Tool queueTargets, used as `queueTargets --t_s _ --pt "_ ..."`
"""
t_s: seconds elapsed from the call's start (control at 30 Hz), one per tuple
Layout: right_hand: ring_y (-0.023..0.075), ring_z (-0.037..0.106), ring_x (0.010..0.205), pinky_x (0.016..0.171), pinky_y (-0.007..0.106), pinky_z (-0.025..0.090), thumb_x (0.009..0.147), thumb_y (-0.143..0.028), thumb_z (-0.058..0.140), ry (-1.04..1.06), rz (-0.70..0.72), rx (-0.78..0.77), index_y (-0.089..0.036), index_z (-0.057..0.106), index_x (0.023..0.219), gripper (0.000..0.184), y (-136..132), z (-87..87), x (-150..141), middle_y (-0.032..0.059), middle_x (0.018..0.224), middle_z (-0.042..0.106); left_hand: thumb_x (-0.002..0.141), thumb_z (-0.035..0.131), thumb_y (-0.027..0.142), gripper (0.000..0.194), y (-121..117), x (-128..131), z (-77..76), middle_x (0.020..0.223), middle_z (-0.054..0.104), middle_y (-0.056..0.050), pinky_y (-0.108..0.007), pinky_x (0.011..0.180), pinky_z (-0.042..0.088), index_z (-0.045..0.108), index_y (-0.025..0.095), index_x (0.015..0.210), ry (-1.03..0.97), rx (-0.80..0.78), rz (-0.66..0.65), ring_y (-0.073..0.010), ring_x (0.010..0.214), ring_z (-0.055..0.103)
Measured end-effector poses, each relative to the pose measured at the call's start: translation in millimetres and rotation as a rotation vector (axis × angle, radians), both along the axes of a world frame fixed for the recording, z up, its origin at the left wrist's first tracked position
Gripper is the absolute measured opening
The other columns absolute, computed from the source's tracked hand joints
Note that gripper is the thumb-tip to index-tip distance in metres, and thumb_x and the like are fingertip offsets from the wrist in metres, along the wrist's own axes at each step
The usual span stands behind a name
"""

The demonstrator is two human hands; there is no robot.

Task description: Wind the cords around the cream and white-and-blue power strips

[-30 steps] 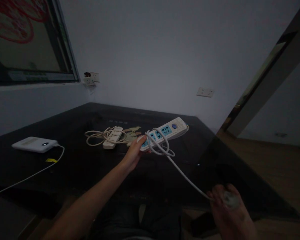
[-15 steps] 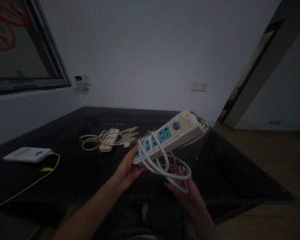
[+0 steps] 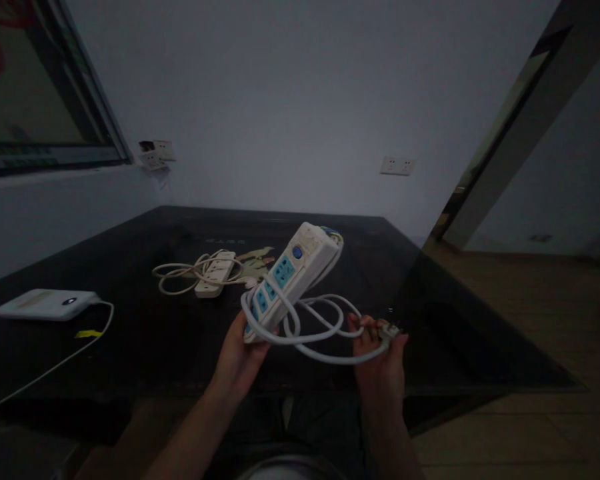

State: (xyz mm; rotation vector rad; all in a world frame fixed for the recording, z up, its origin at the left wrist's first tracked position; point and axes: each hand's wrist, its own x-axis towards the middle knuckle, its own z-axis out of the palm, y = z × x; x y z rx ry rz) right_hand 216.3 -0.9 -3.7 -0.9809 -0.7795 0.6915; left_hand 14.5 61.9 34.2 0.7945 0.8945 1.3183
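A white power strip point(image 3: 307, 257) with blue sockets and a round blue button is held tilted above the dark table. My left hand point(image 3: 241, 353) is closed around its lower end. Loops of its white cord point(image 3: 325, 359) hang over the lower half and stretch to the right. My right hand point(image 3: 380, 350) grips the plug point(image 3: 391, 331) at the cord's end, prongs pointing up and right. Part of the cord also lies across my right fingers. Thin coloured wires point(image 3: 334, 235) show at the strip's upper end.
A second, smaller power strip point(image 3: 219, 270) with its coiled cord lies on the black table point(image 3: 145, 360). At the left are a white box-shaped device point(image 3: 47, 305) with a cable and a yellow tag point(image 3: 89, 333). Wall sockets point(image 3: 397, 165) are on the wall behind.
My right hand has drawn the plug away to the right, stretching the cord loops. The power strip has shifted left and is tilted more steeply in my left hand.
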Motion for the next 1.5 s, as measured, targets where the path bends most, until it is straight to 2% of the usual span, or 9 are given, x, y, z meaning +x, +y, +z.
queueTargets --t_s 0.17,0.37,0.67,0.8,0.93,1.17,1.33,1.4,1.5 --pt "0.0198 0.059 0.096 0.104 0.048 0.036 0.08 -0.067 0.048 0.146 -0.09 0.287 -0.028 0.051 0.084 0.04 -12 10.2 -3 -0.0009 0.086 0.055 0.072 0.064 0.043 0.026 -5 -4 -15.1 0.065 0.063 0.001 -0.021 0.044 0.047 0.064 0.019 0.08 -0.015 -0.032 -0.01 -0.0123 0.052 0.057" --pt "0.0235 0.057 0.097 0.1 0.051 0.033 0.082 -0.06 0.052 -0.029 -0.118 0.376 -0.025 0.051 0.088 0.036 -21 18.4 -3 0.0006 0.085 0.055 0.072 0.068 0.047 0.04 -15 -25 -31.3 0.077 0.064 -0.002 -0.021 0.059 0.046 0.066 0.013 0.093 0.242 0.133 -0.135 -0.0146 0.068 0.057" --pt "0.0246 0.053 0.099 0.089 0.043 0.039 0.089 -0.051 0.044 -0.458 0.097 0.36 -0.025 0.049 0.098 0.028 -36 23.5 -9 0.0038 0.089 0.053 0.08 0.06 0.047 0.037 -21 -37 -37.2 0.082 0.062 -0.001 -0.022 0.066 0.043 0.064 0.015 0.099 0.497 0.234 -0.184 -0.0162 0.074 0.055" --pt "0.0227 0.052 0.087 0.081 0.04 0.041 0.088 -0.055 0.044 -0.595 0.211 0.319 -0.024 0.049 0.097 0.033 -41 26.3 -20 0.0044 0.087 0.052 0.078 0.064 0.045 0.035 -24 -33 -39.6 0.079 0.061 0.0 -0.021 0.063 0.043 0.064 0.015 0.095 0.477 0.214 -0.194 -0.0146 0.071 0.054" --pt "0.0205 0.05 0.082 0.073 0.035 0.041 0.087 -0.056 0.045 -0.631 0.361 0.268 -0.024 0.05 0.096 0.034 -42 25.0 -31 0.0036 0.087 0.052 0.073 0.068 0.045 0.035 -25 -23 -42.7 0.076 0.062 0.001 -0.02 0.061 0.044 0.064 0.015 0.09 0.312 0.146 -0.061 -0.013 0.067 0.055" --pt "0.0241 0.055 0.103 0.089 0.039 0.038 0.093 -0.048 0.041 -0.396 0.26 0.178 -0.025 0.05 0.096 0.025 -39 12.0 -26 0.0024 0.086 0.056 0.064 0.074 0.048 0.043 -23 -12 -30.5 0.072 0.065 0.001 -0.02 0.053 0.046 0.064 0.016 0.09 -0.076 -0.156 0.084 -0.0123 0.06 0.06" --pt "0.0229 0.06 0.096 0.088 0.04 0.043 0.092 -0.047 0.047 -0.236 0.291 0.158 -0.024 0.052 0.093 0.023 -38 8.0 -24 0.0021 0.085 0.059 0.064 0.077 0.045 0.04 -21 -16 -28.5 0.074 0.065 0.002 -0.017 0.052 0.047 0.064 0.016 0.088 -0.113 -0.046 0.105 -0.0091 0.058 0.057" --pt "0.0204 0.064 0.085 0.08 0.037 0.048 0.091 -0.046 0.05 -0.146 0.334 0.123 -0.024 0.053 0.097 0.022 -38 7.3 -24 0.0012 0.082 0.061 0.067 0.076 0.043 0.037 -20 -16 -31.0 0.069 0.062 0.004 -0.018 0.054 0.048 0.064 0.015 0.088 -0.106 0.015 0.114 -0.0078 0.056 0.055" --pt "0.0137 0.061 0.055 0.051 0.025 0.048 0.088 -0.047 0.054 0.009 0.384 0.05 -0.026 0.049 0.108 0.029 -37 5.5 -21 -0.001 0.075 0.064 0.07 0.074 0.041 0.034 -21 -15 -34.9 0.07 0.061 0.003 -0.019 0.058 0.049 0.064 0.015 0.089 -0.092 0.059 0.133 -0.0076 0.056 0.055"
